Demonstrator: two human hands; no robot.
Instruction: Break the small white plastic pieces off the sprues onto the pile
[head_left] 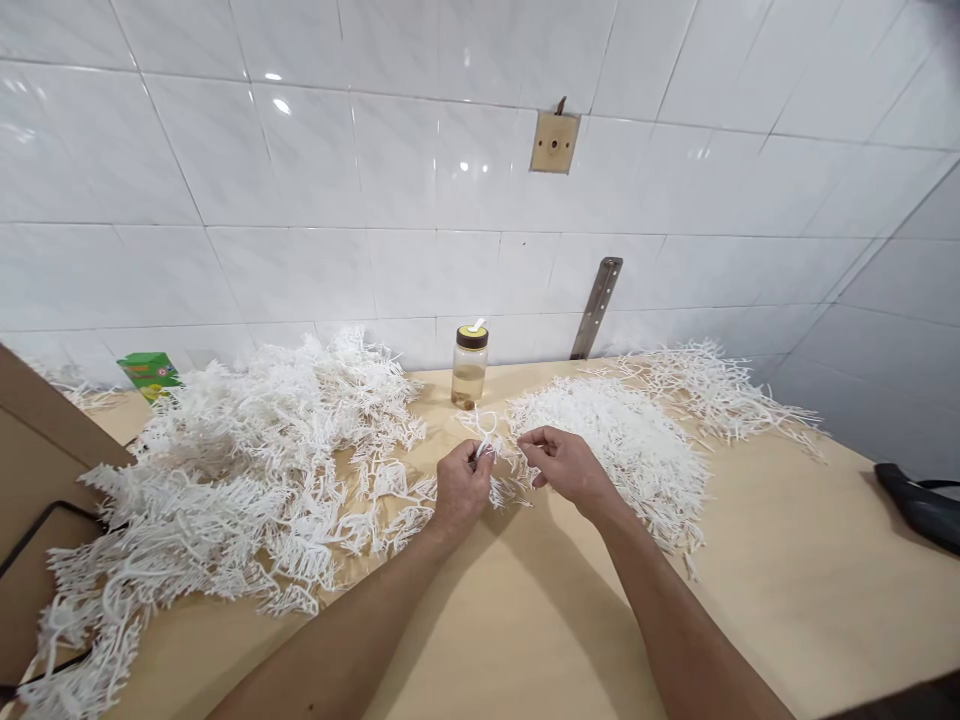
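Note:
My left hand (463, 488) is closed on a white branched strand (487, 425), whose thin curled end sticks up past the fingers. Just to its right, my right hand (562, 462) is held in a pinch, thumb and forefinger together; whatever lies between those fingertips is too small to make out. A big tangled heap of white branched strands (262, 470) spreads over the left of the table. Beyond and right of my right hand lies a flatter pile of short white pieces (630, 450).
Near the wall stands a clear jar (469, 380) with a dark lid and yellowish liquid. More white strands (720, 385) lie back right. A green box (150, 375) is behind the left heap, a brown carton (45, 480) at the left edge, a black object (919, 505) at right on the wooden table (810, 560).

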